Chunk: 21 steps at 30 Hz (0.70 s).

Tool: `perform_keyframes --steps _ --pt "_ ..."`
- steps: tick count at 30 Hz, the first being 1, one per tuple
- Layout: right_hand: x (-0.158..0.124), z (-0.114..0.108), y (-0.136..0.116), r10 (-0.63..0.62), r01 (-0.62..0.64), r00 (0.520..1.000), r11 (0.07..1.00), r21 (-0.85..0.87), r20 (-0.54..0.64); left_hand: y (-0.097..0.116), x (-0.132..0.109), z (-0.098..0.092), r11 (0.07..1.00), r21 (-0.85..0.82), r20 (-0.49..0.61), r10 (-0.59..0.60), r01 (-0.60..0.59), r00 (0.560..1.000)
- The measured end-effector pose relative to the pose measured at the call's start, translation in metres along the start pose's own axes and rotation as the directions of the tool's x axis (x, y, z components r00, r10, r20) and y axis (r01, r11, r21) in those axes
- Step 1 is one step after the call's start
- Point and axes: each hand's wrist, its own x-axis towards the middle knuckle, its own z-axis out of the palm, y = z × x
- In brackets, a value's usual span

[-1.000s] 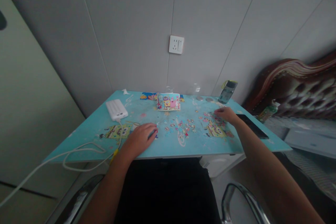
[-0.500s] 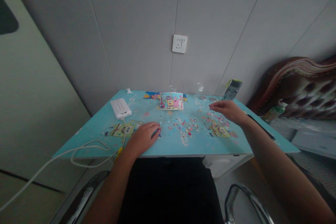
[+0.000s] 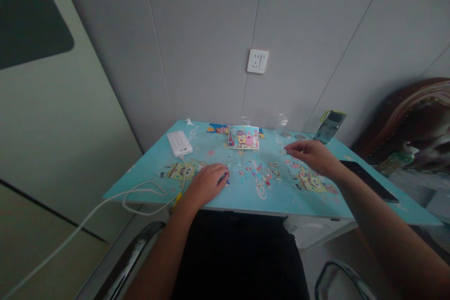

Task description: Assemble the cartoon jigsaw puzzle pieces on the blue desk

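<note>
My left hand (image 3: 208, 183) rests on the near part of the blue table with its fingers curled; something small and dark shows between thumb and forefinger, too unclear to name. Just right of it lies a loose spread of small colourful puzzle pieces (image 3: 264, 174). My right hand (image 3: 312, 155) is over the right side of the table, thumb and fingertips pinched together; whatever is in the pinch is too small to make out. Below that hand is a partly joined cartoon puzzle (image 3: 311, 181). A cartoon picture card (image 3: 243, 138) stands behind the pieces.
A white power bank (image 3: 179, 143) with a white cable (image 3: 149, 190) is at the left, beside another cartoon patch (image 3: 182, 171). A dark water bottle (image 3: 329, 127) stands at the back right. A black tablet (image 3: 369, 180) lies under my right forearm. A wall socket (image 3: 258, 61) is above.
The view has turned left, so everything appears shifted to the right. Against the table, my right hand has come slightly left and nearer to me. My left hand has stayed almost in place.
</note>
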Motion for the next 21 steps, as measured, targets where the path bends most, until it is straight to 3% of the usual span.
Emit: perform_keyframes --steps 6,13,21 --pt "0.003 0.014 0.015 0.014 -0.013 1.000 0.996 -0.085 0.008 0.000 0.000 0.000 1.000 0.007 -0.005 0.002 -0.002 1.000" --pt "0.015 0.038 0.068 0.083 -0.082 0.997 0.977 -0.195 -0.002 0.000 0.000 0.001 1.000 0.013 0.001 0.007 -0.007 1.000" --pt "0.013 0.033 0.121 0.147 -0.152 0.988 0.962 -0.226 -0.037 0.002 0.001 -0.002 1.000 0.013 0.001 0.006 -0.006 1.000"
